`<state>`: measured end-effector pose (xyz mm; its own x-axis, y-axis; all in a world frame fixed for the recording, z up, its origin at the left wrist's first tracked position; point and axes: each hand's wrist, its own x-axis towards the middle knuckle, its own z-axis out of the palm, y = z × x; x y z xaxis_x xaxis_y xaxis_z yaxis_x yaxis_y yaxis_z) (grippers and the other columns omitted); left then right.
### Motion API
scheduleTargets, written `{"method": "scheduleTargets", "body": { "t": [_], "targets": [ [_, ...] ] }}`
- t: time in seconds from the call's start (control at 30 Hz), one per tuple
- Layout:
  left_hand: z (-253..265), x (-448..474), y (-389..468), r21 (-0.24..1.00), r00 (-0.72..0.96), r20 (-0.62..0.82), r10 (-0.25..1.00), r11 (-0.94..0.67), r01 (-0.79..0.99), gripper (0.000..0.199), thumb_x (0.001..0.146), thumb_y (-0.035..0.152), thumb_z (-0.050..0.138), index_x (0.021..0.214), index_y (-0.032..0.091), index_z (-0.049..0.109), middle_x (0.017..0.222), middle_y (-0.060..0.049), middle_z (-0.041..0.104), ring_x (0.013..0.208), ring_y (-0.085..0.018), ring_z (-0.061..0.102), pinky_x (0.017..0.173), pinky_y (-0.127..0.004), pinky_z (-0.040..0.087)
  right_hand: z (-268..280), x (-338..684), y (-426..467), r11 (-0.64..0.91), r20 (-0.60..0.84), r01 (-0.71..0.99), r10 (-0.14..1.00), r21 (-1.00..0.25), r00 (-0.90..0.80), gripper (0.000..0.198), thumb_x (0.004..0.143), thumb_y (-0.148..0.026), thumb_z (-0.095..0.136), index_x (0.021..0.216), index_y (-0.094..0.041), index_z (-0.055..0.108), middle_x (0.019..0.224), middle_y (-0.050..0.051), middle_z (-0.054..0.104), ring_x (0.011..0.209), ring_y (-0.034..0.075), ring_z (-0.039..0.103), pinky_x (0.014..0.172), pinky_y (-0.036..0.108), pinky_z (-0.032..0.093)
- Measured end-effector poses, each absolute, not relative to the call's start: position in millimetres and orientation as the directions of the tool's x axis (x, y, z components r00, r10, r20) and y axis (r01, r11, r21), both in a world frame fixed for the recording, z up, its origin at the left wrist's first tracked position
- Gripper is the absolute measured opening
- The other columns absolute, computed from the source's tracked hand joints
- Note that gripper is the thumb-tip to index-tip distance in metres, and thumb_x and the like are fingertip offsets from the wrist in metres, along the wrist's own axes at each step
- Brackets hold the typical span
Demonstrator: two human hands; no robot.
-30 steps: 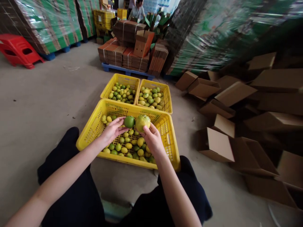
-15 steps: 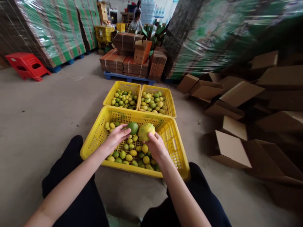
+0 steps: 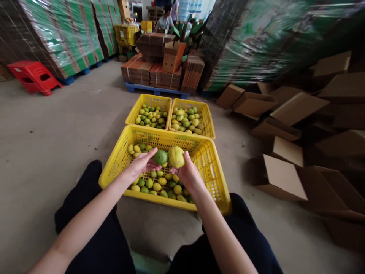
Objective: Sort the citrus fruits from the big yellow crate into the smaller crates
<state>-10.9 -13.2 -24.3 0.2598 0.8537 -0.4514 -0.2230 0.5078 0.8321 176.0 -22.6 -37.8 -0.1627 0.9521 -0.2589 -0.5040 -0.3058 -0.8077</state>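
My left hand is closed on a dark green lemon, with the thumb along its upper side. In my right hand is a bigger yellow-green lemon, its skin streaked. The two fruits are held side by side, almost touching, above the large yellow crate. Several green and yellow lemons lie on the crate's slotted floor, mostly along the near side and in the far left corner. My forearms and hands hide part of them.
Beyond it stand two smaller-looking yellow crates, left and right, both holding lemons. Cardboard boxes lie heaped on the right. A red stool is at left. Flattened cartons rest on a blue pallet; people are behind.
Both hands have turned the fruits while keeping hold of them. The right-hand lemon shows another side, and my left thumb has risen. The view has shifted slightly.
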Motion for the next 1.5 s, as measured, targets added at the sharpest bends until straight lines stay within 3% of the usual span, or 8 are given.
{"method": "scheduleTargets", "body": {
  "t": [0.13,0.27,0.47,0.63,0.77,0.93,1.17,1.5],
  "targets": [
    [-28,-11,-12,0.841,0.241,-0.462,0.854,0.507,-0.187,0.058,0.073,0.071,0.067,0.080,0.014,0.071,0.060,-0.008,0.070,0.053,-0.015,0.064,0.054,-0.025,0.052,-40,174,-22,-0.340,-0.286,-0.439,0.940,-0.831,-0.187,0.057,0.068,-0.076,0.066,0.083,-0.021,0.069,0.069,0.003,0.072,0.053,0.016,0.061,0.054,0.031,0.051],
    [-33,-15,-9,0.847,0.259,-0.445,0.858,0.497,-0.191,0.061,0.075,0.068,0.067,0.097,0.012,0.073,0.062,-0.009,0.071,0.056,-0.018,0.066,0.055,-0.027,0.052,-39,175,-23,-0.325,-0.289,-0.375,0.946,-0.868,-0.150,0.053,0.072,-0.074,0.063,0.083,-0.023,0.068,0.074,0.004,0.074,0.060,0.018,0.064,0.059,0.032,0.052],
    [-39,-20,-7,0.831,0.337,-0.424,0.840,0.509,-0.222,0.054,0.078,0.064,0.067,0.094,0.013,0.075,0.058,-0.008,0.070,0.051,-0.017,0.064,0.052,-0.026,0.048,-38,175,-22,-0.362,-0.326,-0.396,0.932,-0.844,-0.157,0.054,0.071,-0.073,0.064,0.086,-0.022,0.071,0.076,0.005,0.075,0.058,0.018,0.065,0.056,0.031,0.054],
    [-27,-17,-9,0.836,0.316,-0.405,0.858,0.487,-0.253,0.049,0.074,0.058,0.074,0.094,0.013,0.070,0.071,-0.009,0.073,0.062,-0.017,0.067,0.064,-0.028,0.054,-34,178,-22,-0.320,-0.313,-0.421,0.946,-0.849,-0.089,0.055,0.061,-0.069,0.077,0.087,-0.021,0.071,0.079,0.005,0.076,0.061,0.018,0.067,0.059,0.032,0.057],
    [-19,-14,-13,0.906,0.206,-0.200,0.958,0.261,-0.332,0.050,0.065,0.035,0.086,0.106,0.019,0.062,0.098,-0.005,0.070,0.082,-0.016,0.069,0.080,-0.029,0.055,-27,184,-24,-0.107,-0.150,-0.373,0.985,-0.922,0.087,0.058,0.054,-0.048,0.089,0.100,-0.022,0.065,0.092,0.004,0.077,0.082,0.023,0.072,0.076,0.038,0.059],
    [-14,-10,-18,0.956,0.148,0.029,0.989,0.016,-0.292,0.051,0.061,0.025,0.086,0.104,0.021,0.060,0.103,-0.003,0.063,0.089,-0.016,0.065,0.084,-0.028,0.052,-20,181,-30,0.135,0.106,-0.149,0.977,-0.980,0.183,0.065,0.049,-0.031,0.093,0.104,-0.024,0.060,0.109,0.006,0.072,0.102,0.026,0.067,0.092,0.044,0.054],
    [-13,-8,-21,0.964,0.171,0.071,0.983,-0.023,-0.264,0.052,0.057,0.017,0.087,0.102,0.021,0.062,0.108,-0.004,0.065,0.096,-0.018,0.063,0.091,-0.034,0.051,-19,182,-37,0.298,0.317,0.133,0.934,-0.945,0.164,0.053,0.062,-0.033,0.087,0.110,-0.025,0.065,0.115,0.007,0.069,0.109,0.026,0.063,0.091,0.042,0.053],
    [-19,-10,-21,0.945,0.209,0.121,0.970,-0.048,-0.325,0.051,0.060,0.013,0.087,0.105,0.022,0.064,0.107,-0.003,0.067,0.094,-0.015,0.064,0.090,-0.030,0.052,-24,186,-44,0.549,0.656,0.469,0.749,-0.692,0.092,0.051,0.076,-0.025,0.077,0.122,-0.029,0.055,0.125,0.009,0.065,0.118,0.027,0.061,0.098,0.049,0.051]
  ]
}}
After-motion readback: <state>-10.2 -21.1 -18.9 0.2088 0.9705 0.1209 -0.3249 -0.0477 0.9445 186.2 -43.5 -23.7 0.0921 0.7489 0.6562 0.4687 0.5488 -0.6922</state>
